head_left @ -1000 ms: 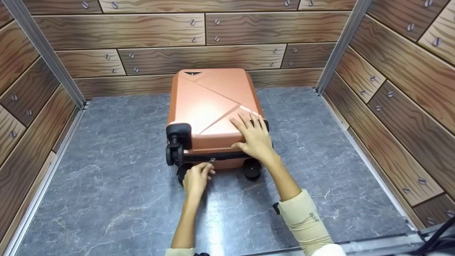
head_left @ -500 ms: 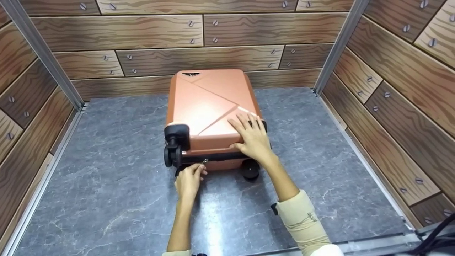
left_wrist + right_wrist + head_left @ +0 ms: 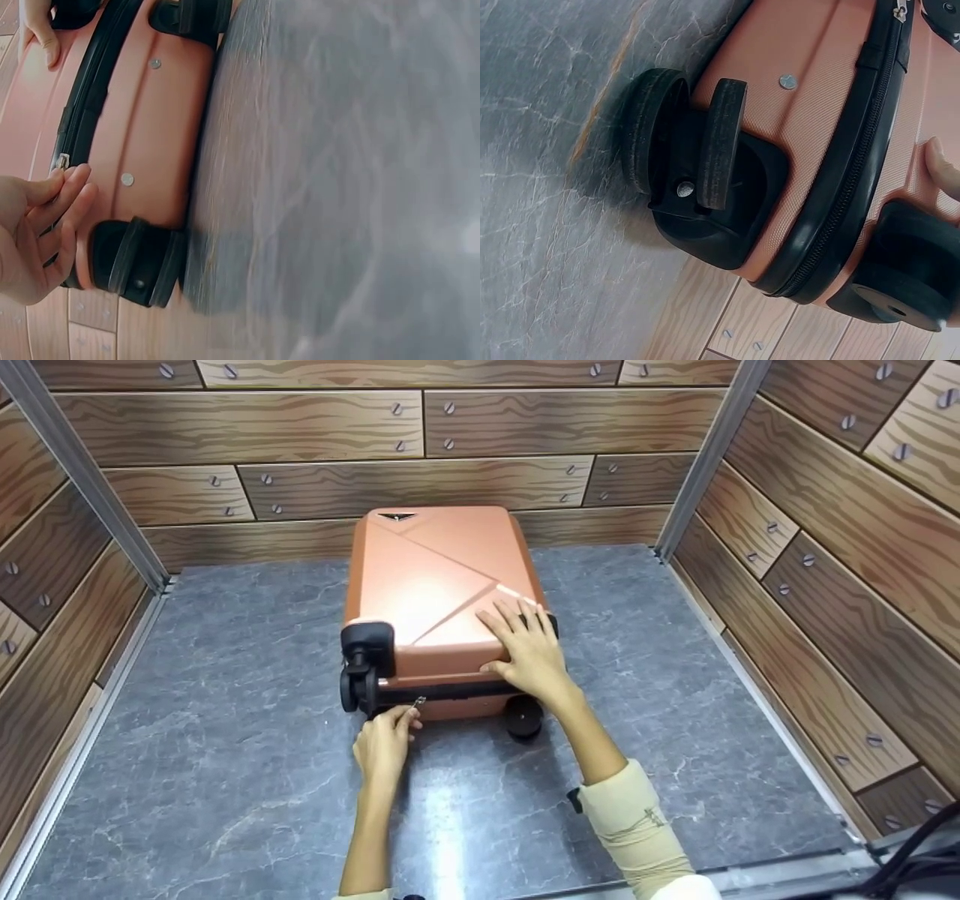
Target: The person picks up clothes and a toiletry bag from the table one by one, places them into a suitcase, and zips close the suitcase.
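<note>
An orange-pink hard-shell suitcase [image 3: 442,577] lies flat on the floor, its wheeled end facing me. Along that end runs a black zipper band [image 3: 457,690]. My left hand [image 3: 382,746] pinches the small metal zipper pull [image 3: 63,160] between thumb and finger, close to the left wheels. On the suitcase's top, at the near right corner, my right hand [image 3: 532,656] rests with its fingers spread. Only part of that hand shows in the right wrist view, where the zipper teeth [image 3: 840,195] look joined.
Black double wheels [image 3: 358,686] stick out at the near left corner, and another wheel [image 3: 523,717] at the near right. Grey marbled floor [image 3: 225,720] surrounds the suitcase. Wood-patterned walls [image 3: 330,427] stand behind and at both sides. Dark cables [image 3: 919,859] lie at the lower right.
My left hand has drawn the zipper pull leftward along the near end, toward the left wheels. My right hand keeps its place on the suitcase. The head view has shifted slightly.
</note>
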A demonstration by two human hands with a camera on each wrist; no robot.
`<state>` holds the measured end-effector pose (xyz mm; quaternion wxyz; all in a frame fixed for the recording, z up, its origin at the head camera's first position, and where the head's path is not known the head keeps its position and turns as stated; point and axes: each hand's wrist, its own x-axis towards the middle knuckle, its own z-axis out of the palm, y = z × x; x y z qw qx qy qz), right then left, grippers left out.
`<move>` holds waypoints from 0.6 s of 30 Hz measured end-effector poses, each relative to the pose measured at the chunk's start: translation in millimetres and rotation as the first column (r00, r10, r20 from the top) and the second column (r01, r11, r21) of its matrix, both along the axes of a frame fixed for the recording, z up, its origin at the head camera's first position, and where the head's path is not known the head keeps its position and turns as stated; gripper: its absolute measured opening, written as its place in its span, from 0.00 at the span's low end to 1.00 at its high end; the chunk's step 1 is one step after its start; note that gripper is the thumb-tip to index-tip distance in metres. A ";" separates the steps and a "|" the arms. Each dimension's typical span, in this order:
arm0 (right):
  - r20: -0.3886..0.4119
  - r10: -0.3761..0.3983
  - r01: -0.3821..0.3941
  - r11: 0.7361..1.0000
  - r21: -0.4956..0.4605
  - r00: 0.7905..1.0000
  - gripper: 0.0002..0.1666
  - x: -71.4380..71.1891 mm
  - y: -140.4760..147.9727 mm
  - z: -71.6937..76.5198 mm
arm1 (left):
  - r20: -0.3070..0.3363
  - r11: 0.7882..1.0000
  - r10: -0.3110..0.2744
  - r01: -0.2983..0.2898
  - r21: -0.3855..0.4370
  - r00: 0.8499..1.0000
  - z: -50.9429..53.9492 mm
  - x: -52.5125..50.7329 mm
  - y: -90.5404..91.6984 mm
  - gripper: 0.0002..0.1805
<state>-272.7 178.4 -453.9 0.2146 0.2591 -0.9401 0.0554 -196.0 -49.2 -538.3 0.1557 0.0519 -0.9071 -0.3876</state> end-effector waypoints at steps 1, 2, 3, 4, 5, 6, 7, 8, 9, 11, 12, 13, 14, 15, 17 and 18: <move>-0.001 -0.001 0.001 1.000 -0.001 1.000 0.48 -0.1 0.1 0.2 | -0.004 1.000 0.005 -0.005 -0.006 1.000 0.2 -0.1 -2.2 0.09; -0.002 -0.002 0.002 1.000 -0.002 1.000 0.48 -0.3 0.3 0.3 | -0.003 1.000 0.017 -0.017 -0.009 1.000 0.4 0.0 -4.4 0.10; -0.002 -0.004 0.004 1.000 -0.003 1.000 0.48 -0.3 0.6 0.5 | -0.001 1.000 0.028 -0.028 -0.010 1.000 0.6 0.2 -6.8 0.10; -0.002 -0.005 0.005 1.000 -0.002 1.000 0.47 -0.4 0.9 0.6 | 0.001 0.999 0.038 -0.038 -0.010 0.999 0.7 0.3 -9.3 0.10; -0.003 -0.006 0.006 1.000 -0.001 1.000 0.47 -0.3 1.3 0.7 | 0.007 0.999 0.046 -0.046 -0.010 0.999 1.1 0.5 -11.7 0.10; -0.003 -0.006 0.006 1.000 0.001 1.000 0.48 -0.4 1.6 0.7 | 0.011 0.999 0.053 -0.052 -0.009 0.999 1.2 0.6 -13.6 0.10; -0.003 -0.007 0.007 1.000 0.003 1.000 0.48 -0.5 1.8 0.5 | 0.016 0.998 0.055 -0.055 -0.008 0.998 1.3 0.7 -15.3 0.10; -0.001 -0.007 0.007 1.000 0.005 1.000 0.48 -0.5 1.8 0.2 | 0.019 0.998 0.057 -0.057 -0.006 0.998 1.2 0.9 -16.9 0.11; 0.001 -0.008 0.008 1.000 0.006 1.000 0.48 -0.5 1.7 0.1 | 0.020 0.999 0.052 -0.052 -0.004 0.998 1.0 0.9 -18.1 0.11; 0.003 -0.009 0.009 1.000 0.009 1.000 0.48 -0.8 1.4 -0.2 | 0.022 0.999 0.046 -0.046 0.000 0.999 0.8 0.8 -19.8 0.10; 0.004 -0.009 0.009 1.000 0.010 1.000 0.48 -1.0 1.2 -0.4 | 0.022 0.999 0.046 -0.046 0.001 0.999 0.7 0.9 -20.5 0.10; 0.006 -0.008 0.008 1.000 0.009 1.000 0.48 -0.9 0.9 -0.4 | 0.024 0.999 0.045 -0.045 0.002 0.999 0.7 0.9 -21.2 0.10; 0.010 -0.008 0.008 1.000 0.006 1.000 0.48 -0.8 0.8 -0.3 | 0.027 0.999 0.047 -0.047 0.004 0.999 1.0 0.9 -21.9 0.10; 0.012 -0.008 0.008 1.000 0.004 1.000 0.48 -0.7 0.6 -0.1 | 0.032 0.999 0.047 -0.047 0.003 0.998 1.2 0.7 -22.6 0.10; 0.018 -0.006 0.006 1.000 0.000 1.000 0.48 -0.7 0.5 -0.3 | 0.040 0.999 0.050 -0.050 0.000 0.998 1.8 0.7 -24.0 0.10; 0.020 -0.004 0.004 1.000 -0.002 1.000 0.48 -0.5 0.3 -0.2 | 0.041 0.999 0.049 -0.049 -0.001 0.998 1.9 0.8 -24.7 0.10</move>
